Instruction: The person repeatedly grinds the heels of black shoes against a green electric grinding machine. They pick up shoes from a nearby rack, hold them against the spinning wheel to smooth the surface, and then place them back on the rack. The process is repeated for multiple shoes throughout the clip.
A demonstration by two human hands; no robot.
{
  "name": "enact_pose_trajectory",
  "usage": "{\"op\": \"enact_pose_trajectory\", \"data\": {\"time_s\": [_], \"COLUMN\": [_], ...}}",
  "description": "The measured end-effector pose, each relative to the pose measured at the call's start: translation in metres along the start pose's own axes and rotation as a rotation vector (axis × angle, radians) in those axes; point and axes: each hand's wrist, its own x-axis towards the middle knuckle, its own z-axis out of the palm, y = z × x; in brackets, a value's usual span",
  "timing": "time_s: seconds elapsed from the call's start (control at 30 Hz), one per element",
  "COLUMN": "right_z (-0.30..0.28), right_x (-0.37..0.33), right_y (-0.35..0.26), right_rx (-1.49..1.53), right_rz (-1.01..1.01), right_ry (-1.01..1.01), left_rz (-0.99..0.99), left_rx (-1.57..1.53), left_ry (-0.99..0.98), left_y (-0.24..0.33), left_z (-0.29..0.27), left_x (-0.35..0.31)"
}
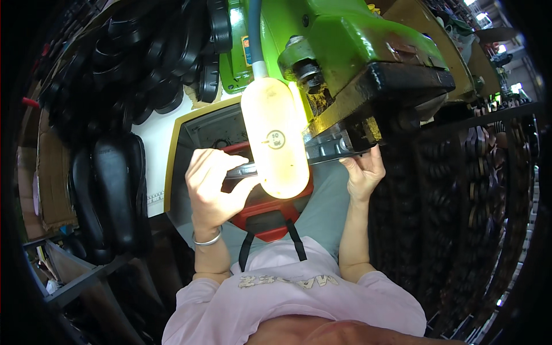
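A black shoe sole (329, 150), seen edge-on, stretches between my two hands under the head of a green machine (368, 43). Thumb and fingers of my left hand (214, 187), with a silver bangle at the wrist, are closed around its left end. My right hand (364, 173) pinches the right end close below the machine's dark metal arm (382, 86). A bright, oval lamp (276, 161) on a grey-blue flexible neck covers the sole's middle. Whether the sole touches the machine's working point cannot be made out.
Black soles (118, 187) are heaped and hang over the white tabletop (154, 152) at the left. A yellow-edged opening (172, 164) surrounds a red container (270, 227) near my lap. Racks of dark soles (454, 213) stand at the right. A cardboard box (52, 178) sits far left.
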Motion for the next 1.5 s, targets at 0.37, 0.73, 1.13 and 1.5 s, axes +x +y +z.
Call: {"op": "enact_pose_trajectory", "data": {"time_s": [0.37,0.73,1.13,1.5], "right_z": [0.036,0.05,0.05,-0.046], "right_x": [-0.013,0.001,-0.051,-0.042], "right_y": [0.008,0.001,0.089,0.088], "right_rx": [0.002,-0.26,0.548,0.204], "right_rz": [0.006,-0.156,0.523,0.396], "right_ry": [-0.067,-0.21,-0.032,0.31], "left_rz": [-0.252,-0.419,-0.444,-0.476], "left_rx": [-0.033,-0.119,-0.565,-0.847], "left_ry": [-0.095,-0.396,-0.047,0.066], "left_y": [-0.019,-0.05,-0.008,0.0], "left_z": [-0.037,-0.005,0.101,0.116], "left_x": [-0.033,-0.063,-0.064,-0.066]}}
